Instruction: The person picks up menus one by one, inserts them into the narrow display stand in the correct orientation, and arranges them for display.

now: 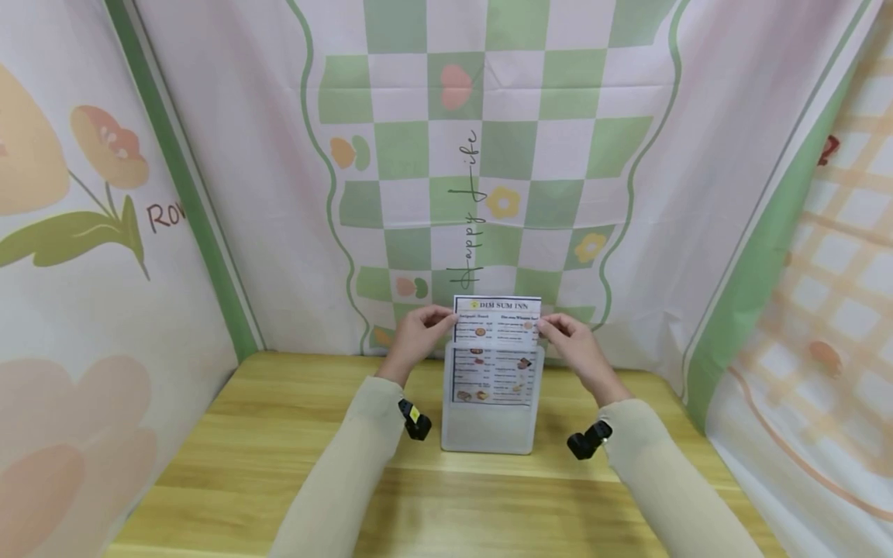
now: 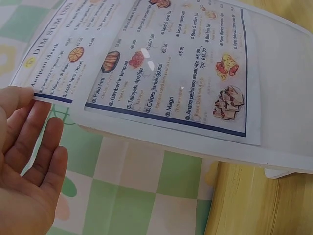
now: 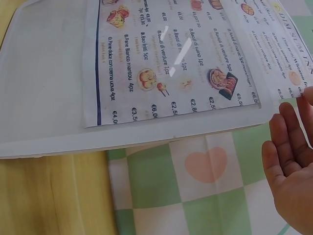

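Observation:
A printed menu sheet [image 1: 497,329] headed "DIM SUM INN" is partly inside a clear, white-edged display stand [image 1: 488,430]. Its top part sticks out above the stand's upper edge, and its lower edge lies behind the clear front, above the stand's bottom. My left hand [image 1: 422,333] pinches the sheet's left edge near the top between thumb and index finger. At the opposite edge my right hand [image 1: 568,341] pinches the paper at about the same height. In both wrist views the other fingers [image 2: 54,161] are loosely bent, off the paper.
The stand is on a wooden table [image 1: 293,465]. Behind it hangs a green-and-white checkered curtain [image 1: 453,155] with "Happy Life" lettering. Printed fabric also hangs at the left [image 1: 70,310] and right [image 1: 823,310]. A small black camera sits on each wrist.

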Available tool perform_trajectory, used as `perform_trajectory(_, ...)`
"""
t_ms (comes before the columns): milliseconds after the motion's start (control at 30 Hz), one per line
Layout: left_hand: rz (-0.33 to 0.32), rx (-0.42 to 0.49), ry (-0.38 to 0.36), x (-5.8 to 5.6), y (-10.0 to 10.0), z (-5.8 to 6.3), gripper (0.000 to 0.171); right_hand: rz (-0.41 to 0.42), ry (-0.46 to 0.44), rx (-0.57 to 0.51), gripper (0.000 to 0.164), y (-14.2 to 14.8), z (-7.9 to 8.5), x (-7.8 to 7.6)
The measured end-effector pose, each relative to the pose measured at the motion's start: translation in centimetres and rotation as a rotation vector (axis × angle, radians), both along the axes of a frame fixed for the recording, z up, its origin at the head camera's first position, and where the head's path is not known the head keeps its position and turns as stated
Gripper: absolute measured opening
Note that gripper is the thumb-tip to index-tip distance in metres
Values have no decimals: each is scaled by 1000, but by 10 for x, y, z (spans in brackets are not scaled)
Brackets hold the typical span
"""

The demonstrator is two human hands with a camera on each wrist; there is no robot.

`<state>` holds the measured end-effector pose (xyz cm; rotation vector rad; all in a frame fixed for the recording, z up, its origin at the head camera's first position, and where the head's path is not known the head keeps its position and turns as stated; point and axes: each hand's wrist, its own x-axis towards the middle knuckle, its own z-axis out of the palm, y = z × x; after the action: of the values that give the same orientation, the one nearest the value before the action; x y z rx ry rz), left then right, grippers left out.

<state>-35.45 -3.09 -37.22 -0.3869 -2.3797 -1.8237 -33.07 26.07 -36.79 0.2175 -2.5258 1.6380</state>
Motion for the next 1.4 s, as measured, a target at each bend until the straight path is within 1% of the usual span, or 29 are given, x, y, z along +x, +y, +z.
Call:
perform_trajectory(133, -3, 4, 0, 1, 0, 1, 23, 1, 12, 6, 54, 0, 2, 2)
perform_trajectory(367, -19, 21, -9, 1, 0, -2, 23, 5, 8, 8, 55, 0, 2, 5)
perform_trajectory(500, -20, 24, 0, 2, 0, -3, 21, 4, 17, 18, 54, 1, 1, 5)
perform_trajectory(633, -5, 0, 2, 3, 0, -6, 21, 7, 41, 30, 50, 2, -3, 5)
perform_trajectory(800, 7, -24, 4, 3, 0, -12, 23, 19, 58, 17, 45, 3, -9, 6)
perform_trajectory(1233, 8, -20, -38, 8, 0, -23, 24, 14, 47, 40, 47, 7, -23, 8)
perform_trajectory(1400, 4, -13, -38, 8, 0, -26, 24, 17, 46, 33, 49, 7, -26, 9)
